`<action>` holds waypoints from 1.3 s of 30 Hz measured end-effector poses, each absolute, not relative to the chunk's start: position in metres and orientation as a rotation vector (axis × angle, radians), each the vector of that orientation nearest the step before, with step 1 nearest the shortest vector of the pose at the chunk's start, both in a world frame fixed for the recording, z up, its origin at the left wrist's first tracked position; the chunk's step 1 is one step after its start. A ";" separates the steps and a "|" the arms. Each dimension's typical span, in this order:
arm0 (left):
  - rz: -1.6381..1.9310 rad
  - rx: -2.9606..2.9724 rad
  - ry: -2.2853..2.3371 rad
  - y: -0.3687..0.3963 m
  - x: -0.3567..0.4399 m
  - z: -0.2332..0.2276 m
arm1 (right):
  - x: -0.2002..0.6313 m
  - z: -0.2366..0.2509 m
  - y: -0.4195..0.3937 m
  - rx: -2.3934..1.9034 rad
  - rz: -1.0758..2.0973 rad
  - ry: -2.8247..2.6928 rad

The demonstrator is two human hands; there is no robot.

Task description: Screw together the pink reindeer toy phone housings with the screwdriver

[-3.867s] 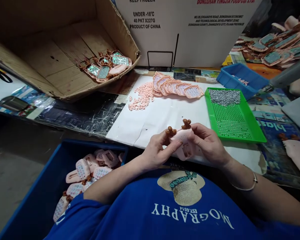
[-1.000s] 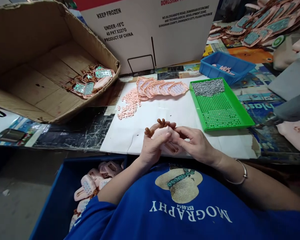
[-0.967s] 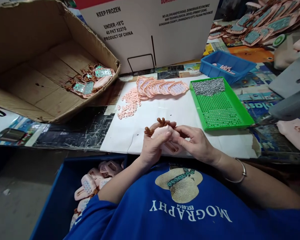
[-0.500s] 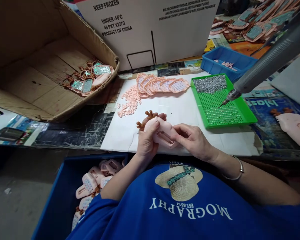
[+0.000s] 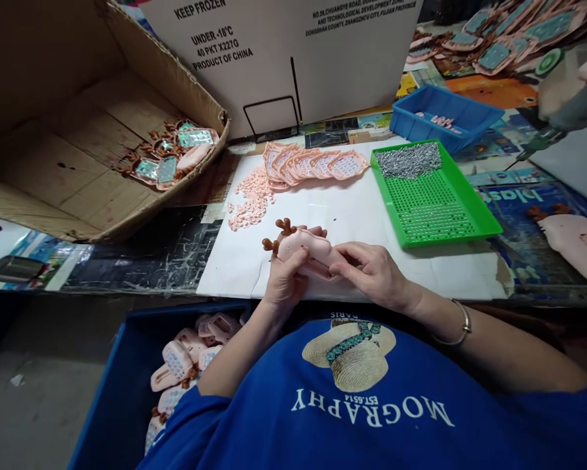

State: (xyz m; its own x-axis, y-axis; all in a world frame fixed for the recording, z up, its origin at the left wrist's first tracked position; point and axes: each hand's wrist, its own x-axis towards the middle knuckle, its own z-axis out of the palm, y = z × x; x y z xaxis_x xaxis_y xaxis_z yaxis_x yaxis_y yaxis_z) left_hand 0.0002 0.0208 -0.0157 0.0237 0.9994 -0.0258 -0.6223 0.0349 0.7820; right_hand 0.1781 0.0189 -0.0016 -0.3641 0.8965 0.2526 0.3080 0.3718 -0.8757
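Observation:
Over the front of the white work sheet (image 5: 317, 212), both hands hold a pale pink plastic toy casing (image 5: 305, 246) with brown antlers. My left hand (image 5: 286, 274) wraps round its antler end, thumb on top. At the other end my right hand (image 5: 371, 269) pinches the edge between thumb and fingers. A long recess shows in the casing's near side, partly covered by the fingers. Behind the hands lie a fanned row of pink keypad panels (image 5: 317, 163) and a heap of small pink pieces (image 5: 251, 201).
A green tray (image 5: 474, 225) of screws and a blue bin (image 5: 425, 127) stand right. The electric screwdriver (image 5: 562, 127) hangs at far right near another casing (image 5: 574, 245). A cardboard box (image 5: 175, 179) stands left; a blue crate (image 5: 111, 378) of casings is below.
The casing has been tilted in my hands, so its recess shows less. The hanging screwdriver has swung away to the right, off the green tray.

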 end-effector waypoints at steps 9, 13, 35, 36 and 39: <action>1.392 0.688 0.683 0.033 0.010 -0.006 | 0.186 0.006 0.038 -1.041 1.532 -1.609; 1.480 0.726 0.697 0.040 0.015 0.000 | 0.183 0.005 0.039 -1.018 1.736 -1.400; 1.446 0.530 0.589 0.094 0.026 0.034 | 0.184 0.025 0.067 -1.097 1.741 -1.147; 1.456 0.524 0.605 0.096 0.027 0.035 | 0.185 0.024 0.066 -1.131 1.619 -1.253; 1.479 0.491 0.632 0.102 0.030 0.036 | 0.189 0.021 0.063 -1.169 1.057 -1.561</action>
State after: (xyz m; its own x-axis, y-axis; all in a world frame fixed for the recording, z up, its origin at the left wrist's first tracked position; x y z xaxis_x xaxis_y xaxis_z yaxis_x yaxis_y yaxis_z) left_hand 0.0299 0.1020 0.0365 -0.0158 0.9960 -0.0881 -0.7520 0.0462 0.6575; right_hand 0.1888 0.0627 0.0215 -0.1578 0.9746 0.1587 0.2145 0.1907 -0.9579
